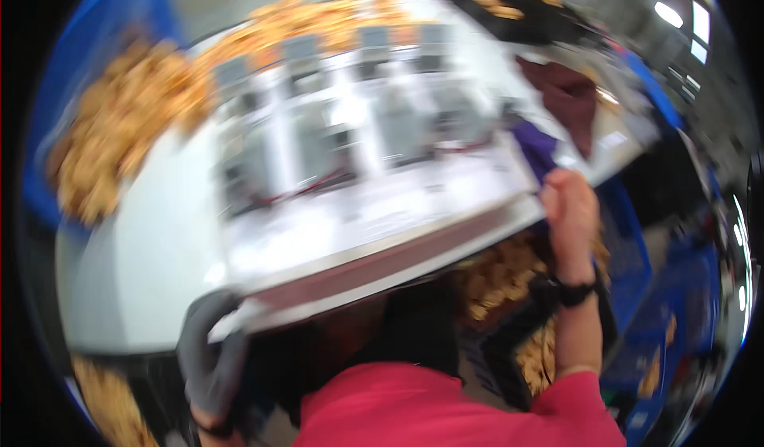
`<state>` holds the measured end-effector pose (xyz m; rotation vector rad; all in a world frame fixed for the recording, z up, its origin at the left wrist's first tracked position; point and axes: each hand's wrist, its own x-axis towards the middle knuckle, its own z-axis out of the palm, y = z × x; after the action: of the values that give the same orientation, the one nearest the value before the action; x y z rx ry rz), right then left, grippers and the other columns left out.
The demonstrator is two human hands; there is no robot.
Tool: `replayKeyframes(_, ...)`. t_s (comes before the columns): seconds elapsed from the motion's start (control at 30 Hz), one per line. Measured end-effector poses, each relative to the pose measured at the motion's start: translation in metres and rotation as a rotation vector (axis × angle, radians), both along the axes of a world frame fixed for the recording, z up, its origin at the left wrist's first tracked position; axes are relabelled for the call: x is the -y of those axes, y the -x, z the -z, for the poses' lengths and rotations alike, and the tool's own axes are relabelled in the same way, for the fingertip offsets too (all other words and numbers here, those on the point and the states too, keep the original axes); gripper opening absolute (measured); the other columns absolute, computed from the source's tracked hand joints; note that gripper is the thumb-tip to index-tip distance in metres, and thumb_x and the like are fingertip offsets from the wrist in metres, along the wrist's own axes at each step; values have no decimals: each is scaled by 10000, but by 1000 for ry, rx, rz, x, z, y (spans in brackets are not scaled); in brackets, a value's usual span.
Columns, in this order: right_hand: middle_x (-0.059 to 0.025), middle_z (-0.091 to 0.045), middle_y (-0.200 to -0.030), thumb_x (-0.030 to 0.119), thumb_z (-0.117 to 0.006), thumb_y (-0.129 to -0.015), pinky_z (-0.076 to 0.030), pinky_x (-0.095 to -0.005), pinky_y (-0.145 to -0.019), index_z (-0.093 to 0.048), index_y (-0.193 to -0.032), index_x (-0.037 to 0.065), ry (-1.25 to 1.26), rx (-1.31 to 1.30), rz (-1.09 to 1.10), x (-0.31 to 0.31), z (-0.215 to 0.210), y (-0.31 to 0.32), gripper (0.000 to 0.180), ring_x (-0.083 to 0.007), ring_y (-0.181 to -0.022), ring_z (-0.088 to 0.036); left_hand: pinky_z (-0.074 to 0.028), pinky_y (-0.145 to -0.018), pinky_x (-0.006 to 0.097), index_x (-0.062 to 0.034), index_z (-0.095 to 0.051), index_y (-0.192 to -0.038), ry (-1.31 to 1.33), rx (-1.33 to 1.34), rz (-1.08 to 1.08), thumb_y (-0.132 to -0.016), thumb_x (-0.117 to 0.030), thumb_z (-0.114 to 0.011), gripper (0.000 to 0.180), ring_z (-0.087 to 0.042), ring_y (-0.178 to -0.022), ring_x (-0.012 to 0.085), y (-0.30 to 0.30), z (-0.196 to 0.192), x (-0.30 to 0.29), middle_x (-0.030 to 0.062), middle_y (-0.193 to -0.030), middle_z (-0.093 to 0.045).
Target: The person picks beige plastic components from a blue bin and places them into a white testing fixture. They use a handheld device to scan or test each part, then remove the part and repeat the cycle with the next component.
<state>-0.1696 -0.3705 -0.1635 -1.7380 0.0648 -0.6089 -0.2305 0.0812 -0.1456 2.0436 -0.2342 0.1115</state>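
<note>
A white machine base (374, 224) with grey block-like fixtures (318, 140) in two rows stands on the white table, its image smeared by motion. My left hand (208, 355), in a grey glove, is at the base's near left corner. Its thumb and fingers are spread with a gap between them; whether they touch the corner is unclear. My right hand (571, 212), bare with a dark band at the wrist, has its fingers curled at the near right corner, close to a purple cloth (535, 148). What lies inside those fingers is hidden.
Many yellowish-brown pieces (127, 124) spill from a blue bin (60, 121) at left. More pieces (310, 25) line the table's far side. A dark maroon cloth (567, 97) lies at right. Blue crates (676, 312) and containers of pieces (509, 276) stand below the table's right side.
</note>
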Motion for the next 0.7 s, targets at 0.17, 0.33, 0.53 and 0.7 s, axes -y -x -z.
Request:
replayKeyframes(0.17,35,-443,-543,248,-445,-1039,-267,-205,-486,-590,-814,52,128,40,-365,-82,10,11,331,-42,-489,-371,-455,-852,291,29,-609,-967,-36,-7,-43,-894,13,-517,118,-588,-931,183,-9,-18,-41,106,-957,-618)
replayKeyframes(0.33,9,-474,-558,327,-468,-1023,-289,-242,-523,-596,-798,39,348,193,-438,-123,11,3,387,-74,-501,-397,-458,-925,310,-30,-592,-1175,-321,-81,-217,-946,-220,-615,298,-572,-1097,179,-46,-26,-128,89,-1134,-618)
replayKeyframes(0.53,-15,-508,-613,270,-512,-1006,-345,-224,-525,-615,-814,32,327,114,-256,-138,16,8,323,-85,-522,-468,-348,-1105,388,-40,-411,-1426,-828,-134,-310,-880,-462,-612,718,-427,-1336,340,-210,-26,-198,207,-1452,-435)
replayKeyframes(0.7,-48,-592,-670,71,-567,-930,-433,-253,-555,-668,-820,22,318,-30,-225,-152,6,0,157,-120,-567,-559,-266,-1161,421,-93,-383,-1444,-898,-216,-544,-762,-281,-614,744,-289,-1396,393,-290,39,-213,245,-1500,-309)
